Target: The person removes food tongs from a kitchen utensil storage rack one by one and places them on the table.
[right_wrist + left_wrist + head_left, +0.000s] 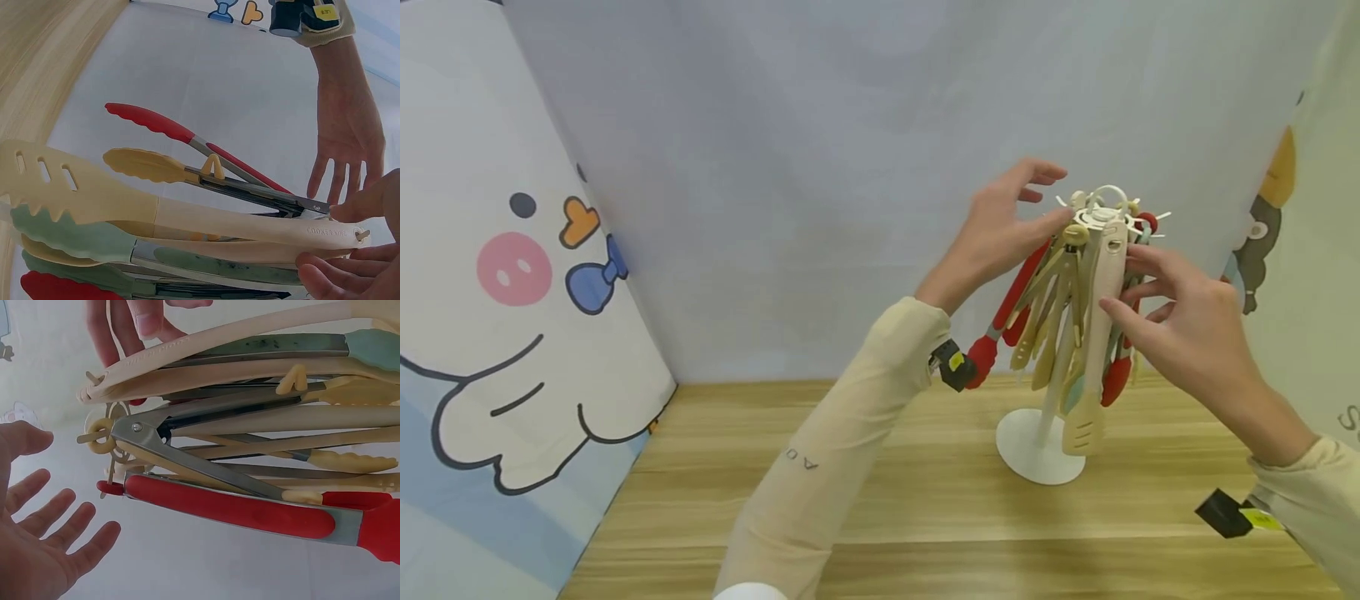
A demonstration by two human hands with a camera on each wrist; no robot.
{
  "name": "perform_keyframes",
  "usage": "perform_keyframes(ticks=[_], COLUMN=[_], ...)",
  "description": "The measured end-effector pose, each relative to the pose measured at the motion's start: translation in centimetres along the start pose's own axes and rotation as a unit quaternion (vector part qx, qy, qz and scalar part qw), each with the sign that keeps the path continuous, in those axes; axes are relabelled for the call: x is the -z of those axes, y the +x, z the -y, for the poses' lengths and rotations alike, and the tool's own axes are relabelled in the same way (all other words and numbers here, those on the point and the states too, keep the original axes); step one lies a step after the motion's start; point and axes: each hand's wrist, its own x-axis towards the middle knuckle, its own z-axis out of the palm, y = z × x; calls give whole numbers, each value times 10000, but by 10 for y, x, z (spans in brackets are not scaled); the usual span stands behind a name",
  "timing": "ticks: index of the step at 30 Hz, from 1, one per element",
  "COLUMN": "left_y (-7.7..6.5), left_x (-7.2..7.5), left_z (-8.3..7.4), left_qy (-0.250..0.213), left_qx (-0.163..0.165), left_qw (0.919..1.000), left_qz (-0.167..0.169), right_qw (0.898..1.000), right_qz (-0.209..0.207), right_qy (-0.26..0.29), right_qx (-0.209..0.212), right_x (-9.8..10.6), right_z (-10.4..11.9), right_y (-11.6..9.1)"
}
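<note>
A slotted turner (pixel 1097 333) with a cream handle hangs from a white rotating utensil rack (pixel 1105 218). My right hand (pixel 1198 333) is at the upper handle, loosely bent fingers beside it and thumb in front. In the left wrist view a gap shows between thumb and handle; whether the fingers touch it is hard to tell. My left hand (pixel 1000 221) is raised left of the rack's top, holding nothing, its fingers (pixel 81 531) spread apart. Nearest to it hang red tongs (pixel 231 506) and yellow-tipped metal tongs (pixel 250 187). Green tongs (pixel 219 262) hang beside the turner.
The rack's round white base (pixel 1041 450) stands on a wood-grain table (pixel 925 517). Behind is a pale cloth backdrop (pixel 775 208); printed cartoon panels (pixel 512 333) flank the table. A black camera (pixel 955 367) is strapped on each wrist.
</note>
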Motion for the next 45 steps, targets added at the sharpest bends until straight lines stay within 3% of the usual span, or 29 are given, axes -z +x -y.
perform_keyframes(ticks=[7,11,28,45], left_y=[3,1,3,0], left_x=[-7,-10,-11,-19], left_z=[-4,-3,-6,-11], left_qy=[243,342,477,916], left_qx=[45,108,304,-62], left_qw=[9969,9948,9932,9925], left_qz=[743,954,1022,814], right_qw=[9999,9998,9984,9967], right_qz=[90,32,-224,-729], right_qy=[-83,-170,-527,-120], right_qx=[71,32,23,-340], right_x=[-2,-4,-7,-8], right_z=[1,1,1,-3], right_y=[3,4,8,7])
